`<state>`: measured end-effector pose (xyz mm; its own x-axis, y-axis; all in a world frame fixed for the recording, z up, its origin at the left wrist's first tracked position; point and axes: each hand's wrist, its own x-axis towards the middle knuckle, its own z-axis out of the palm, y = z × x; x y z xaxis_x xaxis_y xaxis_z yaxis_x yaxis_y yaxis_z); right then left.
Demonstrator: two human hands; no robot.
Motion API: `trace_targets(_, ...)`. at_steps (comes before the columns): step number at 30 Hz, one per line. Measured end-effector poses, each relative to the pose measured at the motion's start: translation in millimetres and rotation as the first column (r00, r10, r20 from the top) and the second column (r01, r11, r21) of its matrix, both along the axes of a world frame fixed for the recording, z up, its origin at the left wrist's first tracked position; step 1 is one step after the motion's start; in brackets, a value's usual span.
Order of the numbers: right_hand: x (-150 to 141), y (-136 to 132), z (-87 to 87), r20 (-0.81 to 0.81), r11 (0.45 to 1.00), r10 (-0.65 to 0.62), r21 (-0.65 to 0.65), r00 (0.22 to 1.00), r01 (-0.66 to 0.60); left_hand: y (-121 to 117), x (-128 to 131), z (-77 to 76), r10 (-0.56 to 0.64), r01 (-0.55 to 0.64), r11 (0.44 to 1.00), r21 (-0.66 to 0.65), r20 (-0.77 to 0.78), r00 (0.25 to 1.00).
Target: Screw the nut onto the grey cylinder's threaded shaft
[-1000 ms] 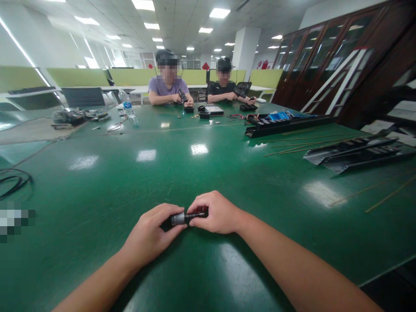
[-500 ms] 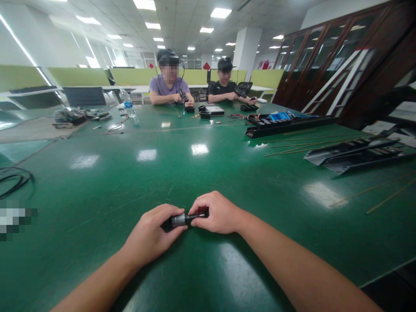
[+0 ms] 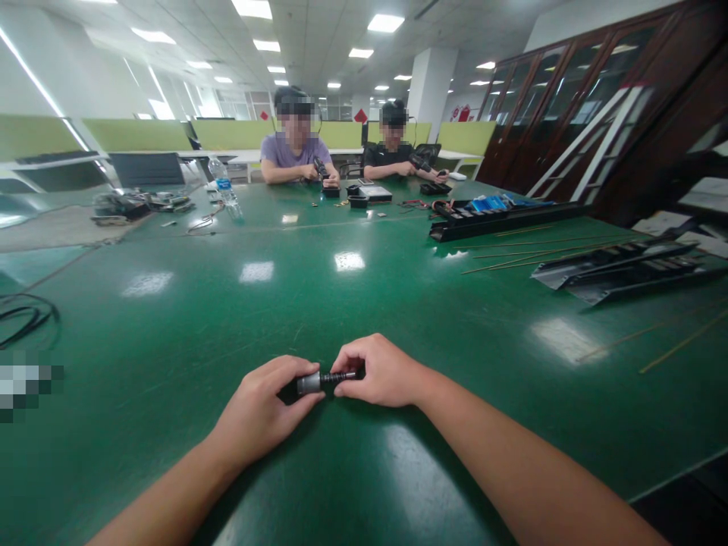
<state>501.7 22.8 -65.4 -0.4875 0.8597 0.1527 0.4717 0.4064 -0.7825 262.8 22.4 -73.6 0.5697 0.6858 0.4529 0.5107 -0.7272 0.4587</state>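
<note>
Low over the green table [image 3: 398, 303], my left hand [image 3: 265, 406] is closed around a grey cylinder [image 3: 309, 383] that has a dark end in the palm. From the cylinder's right end runs a thin shaft with black rings or coils [image 3: 335, 378], ending in a narrow metal tip. My right hand [image 3: 384, 371] pinches around this ringed shaft with thumb and fingers. Those fingers partly hide the tip, and I cannot make out the dark bit beside it. The piece lies nearly level between both hands.
Two people in caps sit across the table with tools in hand, near small black trays [image 3: 359, 202]. Black metal channels [image 3: 626, 273] and thin rods [image 3: 528, 258] lie right. A water bottle [image 3: 224, 189], electronic parts [image 3: 142, 205] and a coiled black cable [image 3: 26, 318] are left.
My left hand has drawn slightly left with the grey cylinder, so more of the ringed shaft shows between my hands. My right hand has hardly moved.
</note>
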Motion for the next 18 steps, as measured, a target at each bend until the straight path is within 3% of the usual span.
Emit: trace_targets(18, -0.4, -0.8, 1.7, -0.055, 0.998, -0.036, -0.047, 0.998, 0.034, 3.1, -3.6, 2.6, 0.013, -0.013, 1.000, 0.014, 0.011, 1.000)
